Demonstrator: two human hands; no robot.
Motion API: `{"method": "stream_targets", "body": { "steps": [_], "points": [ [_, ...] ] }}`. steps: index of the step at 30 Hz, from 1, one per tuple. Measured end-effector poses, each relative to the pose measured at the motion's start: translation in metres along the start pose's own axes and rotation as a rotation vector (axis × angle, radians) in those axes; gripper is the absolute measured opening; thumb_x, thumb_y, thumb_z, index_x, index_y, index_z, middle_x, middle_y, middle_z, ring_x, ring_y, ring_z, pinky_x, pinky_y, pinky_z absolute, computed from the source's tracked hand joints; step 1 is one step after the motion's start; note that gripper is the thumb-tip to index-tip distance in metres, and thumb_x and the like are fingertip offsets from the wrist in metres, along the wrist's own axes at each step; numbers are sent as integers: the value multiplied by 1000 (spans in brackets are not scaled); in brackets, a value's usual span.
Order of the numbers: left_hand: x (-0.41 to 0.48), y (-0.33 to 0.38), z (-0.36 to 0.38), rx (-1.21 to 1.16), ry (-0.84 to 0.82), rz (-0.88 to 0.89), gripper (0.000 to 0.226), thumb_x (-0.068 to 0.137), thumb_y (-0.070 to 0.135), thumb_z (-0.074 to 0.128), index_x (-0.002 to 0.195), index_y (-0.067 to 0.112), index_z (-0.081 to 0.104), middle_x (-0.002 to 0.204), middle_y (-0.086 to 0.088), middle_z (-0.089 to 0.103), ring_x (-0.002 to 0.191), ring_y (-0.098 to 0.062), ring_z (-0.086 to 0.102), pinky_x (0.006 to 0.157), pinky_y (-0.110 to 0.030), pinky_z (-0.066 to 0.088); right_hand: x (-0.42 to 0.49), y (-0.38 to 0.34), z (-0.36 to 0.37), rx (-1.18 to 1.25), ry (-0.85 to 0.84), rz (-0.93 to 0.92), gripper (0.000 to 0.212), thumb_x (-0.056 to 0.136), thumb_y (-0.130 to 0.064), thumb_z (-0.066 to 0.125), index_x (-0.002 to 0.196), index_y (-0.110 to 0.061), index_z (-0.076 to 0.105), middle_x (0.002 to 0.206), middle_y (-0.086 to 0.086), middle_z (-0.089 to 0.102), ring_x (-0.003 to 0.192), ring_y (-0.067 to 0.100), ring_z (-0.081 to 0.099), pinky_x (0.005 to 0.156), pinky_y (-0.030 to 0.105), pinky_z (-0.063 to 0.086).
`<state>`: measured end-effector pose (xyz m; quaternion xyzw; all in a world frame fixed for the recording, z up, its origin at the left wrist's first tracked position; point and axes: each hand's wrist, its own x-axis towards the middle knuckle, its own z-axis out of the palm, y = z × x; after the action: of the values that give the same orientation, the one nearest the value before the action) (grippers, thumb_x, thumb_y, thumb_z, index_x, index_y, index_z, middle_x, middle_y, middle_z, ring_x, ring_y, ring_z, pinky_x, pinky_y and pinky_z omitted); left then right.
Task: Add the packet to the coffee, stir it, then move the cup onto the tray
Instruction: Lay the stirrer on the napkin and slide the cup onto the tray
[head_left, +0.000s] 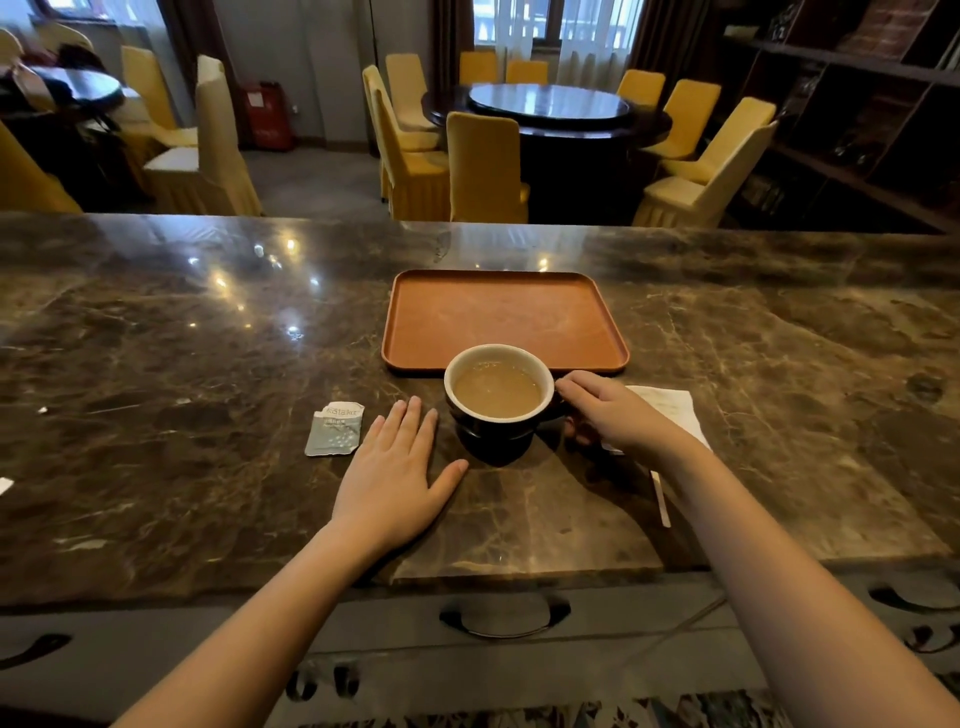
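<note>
Right hand (618, 415) hides the cup (498, 400) handle; stirrer (661, 499) partly covered.

Cup (497, 400) handle hidden behind right hand (613, 413).

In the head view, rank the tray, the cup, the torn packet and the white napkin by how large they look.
1. Tray, clearly the largest.
2. Cup.
3. and 4. Napkin and torn packet: unsure, since the right hand covers part of the napkin, so they are not ranked against each other.
</note>
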<state>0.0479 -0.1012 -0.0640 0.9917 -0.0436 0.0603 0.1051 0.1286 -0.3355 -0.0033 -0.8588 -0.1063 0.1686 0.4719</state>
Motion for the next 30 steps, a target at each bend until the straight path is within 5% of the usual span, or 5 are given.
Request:
{"method": "stream_targets", "body": {
  "steps": [7,30],
  "points": [
    [-1,-1,0,7,8,-6,77,82,67,9,143,21,3,155,-3,-1,140,-12,-7,110,-29,-9,2,-3,0,144,-82,12,27,97,-32,36,80,-15,50,61,-2,50,43,3,44,40,14,36],
    [-1,-2,-1,-23,0,-6,78,79,71,6,142,25,-1,151,4,-9,134,-5,-16,109,-27,-11,32,-6,-28,324,-26,-181,30,96,-25,38,70,-15,47,66,0,46,53,9,44,50,19,39]
  ]
}}
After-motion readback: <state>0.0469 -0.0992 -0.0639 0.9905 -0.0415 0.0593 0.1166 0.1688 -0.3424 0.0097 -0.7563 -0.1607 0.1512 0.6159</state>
